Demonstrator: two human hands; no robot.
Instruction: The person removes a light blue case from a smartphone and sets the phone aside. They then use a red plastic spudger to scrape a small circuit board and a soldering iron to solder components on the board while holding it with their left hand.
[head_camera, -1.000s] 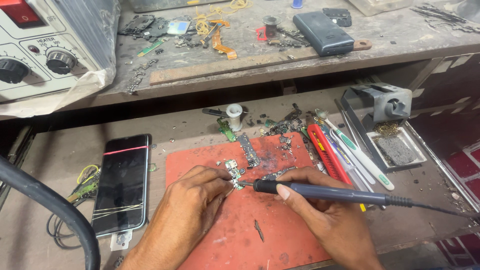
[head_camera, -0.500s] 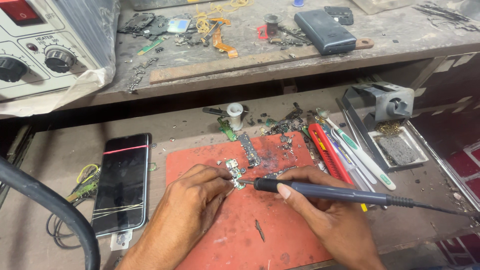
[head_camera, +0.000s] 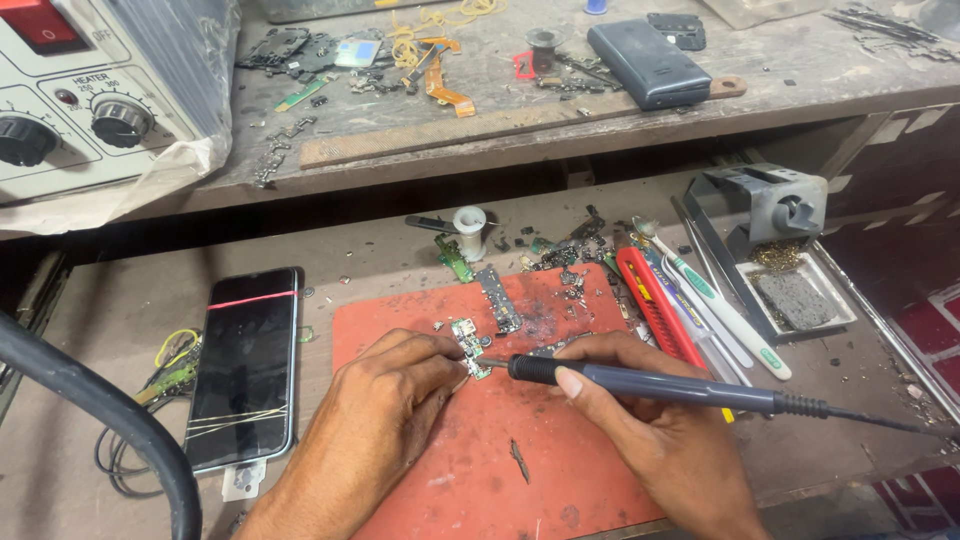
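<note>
My left hand (head_camera: 385, 405) rests on an orange-red work mat (head_camera: 480, 470) and pinches a small green circuit board (head_camera: 468, 345) against it. My right hand (head_camera: 660, 440) grips a dark blue soldering iron (head_camera: 650, 385) like a pen, its tip touching the lower edge of that board. The iron's cord (head_camera: 870, 418) runs off to the right. A second narrow board strip (head_camera: 497, 298) lies on the mat just beyond the small board.
A cracked black phone (head_camera: 245, 365) lies left of the mat, beside a thick black hose (head_camera: 110, 415). A soldering iron stand (head_camera: 775, 215) with sponge tray, a red utility knife (head_camera: 655, 305), toothbrushes (head_camera: 720, 310) and scattered parts sit right. A control unit (head_camera: 75, 95) stands on the upper shelf.
Both hands hold nearly the same pose; the iron's tip stays at the small board, with only a slight shift of the view.
</note>
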